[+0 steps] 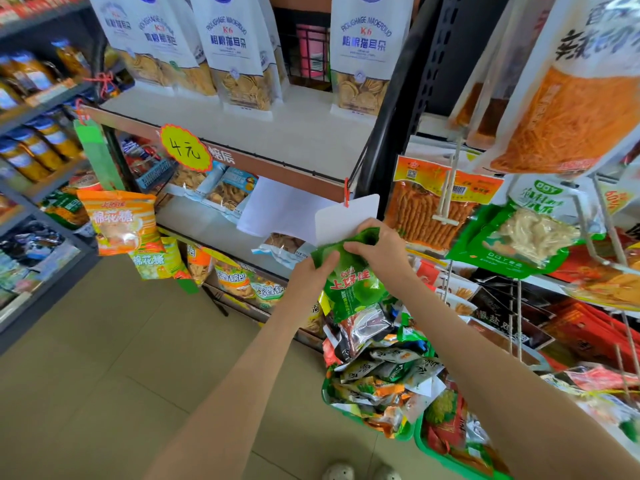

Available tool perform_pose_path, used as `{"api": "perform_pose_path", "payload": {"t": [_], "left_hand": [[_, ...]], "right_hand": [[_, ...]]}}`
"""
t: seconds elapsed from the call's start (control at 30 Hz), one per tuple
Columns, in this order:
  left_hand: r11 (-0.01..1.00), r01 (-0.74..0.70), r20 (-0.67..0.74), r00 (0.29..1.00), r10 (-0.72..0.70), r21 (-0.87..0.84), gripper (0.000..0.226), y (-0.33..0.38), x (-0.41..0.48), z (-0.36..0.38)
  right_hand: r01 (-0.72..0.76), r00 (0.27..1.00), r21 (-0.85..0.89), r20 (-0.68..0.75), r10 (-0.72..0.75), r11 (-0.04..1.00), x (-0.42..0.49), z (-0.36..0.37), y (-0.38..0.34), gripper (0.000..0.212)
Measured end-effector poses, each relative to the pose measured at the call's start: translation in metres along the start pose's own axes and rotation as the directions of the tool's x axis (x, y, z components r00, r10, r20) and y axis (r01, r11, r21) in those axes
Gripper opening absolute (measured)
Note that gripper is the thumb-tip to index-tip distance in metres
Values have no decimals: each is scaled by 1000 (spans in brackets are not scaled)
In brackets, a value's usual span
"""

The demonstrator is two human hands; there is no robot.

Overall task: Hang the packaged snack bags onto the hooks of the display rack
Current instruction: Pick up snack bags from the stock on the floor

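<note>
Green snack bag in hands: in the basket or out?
Out: left hand and right hand hold the green snack bag above the green plastic basket.

You have a bright, evenly lit view; the floor tiles (104,375) below the yellow price tag (186,147) carry only faint, soft shadows. Left of the tag the jars (34,150) smear into blur; far right of it the hanging packets (568,109) bend and soften with wide-angle distortion.
</note>
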State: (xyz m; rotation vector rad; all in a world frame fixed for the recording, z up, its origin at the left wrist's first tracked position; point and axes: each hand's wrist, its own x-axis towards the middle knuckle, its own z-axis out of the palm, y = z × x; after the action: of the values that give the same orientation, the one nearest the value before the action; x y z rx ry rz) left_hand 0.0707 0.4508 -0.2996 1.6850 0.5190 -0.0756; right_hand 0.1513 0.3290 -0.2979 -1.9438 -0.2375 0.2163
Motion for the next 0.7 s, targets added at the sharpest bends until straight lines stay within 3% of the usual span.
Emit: {"api": "perform_pose_path", "payload": {"t": [0.4,0.7], "left_hand": [[985,54,-45,997,-62,-163,9,-10,7,3],[943,84,-131,982,-133,-321,12,-15,15,15]], "right_hand": [[9,996,44,83,-13,999,-6,5,14,15],[55,988,42,-150,-48,998,-9,25,19,24]]}}
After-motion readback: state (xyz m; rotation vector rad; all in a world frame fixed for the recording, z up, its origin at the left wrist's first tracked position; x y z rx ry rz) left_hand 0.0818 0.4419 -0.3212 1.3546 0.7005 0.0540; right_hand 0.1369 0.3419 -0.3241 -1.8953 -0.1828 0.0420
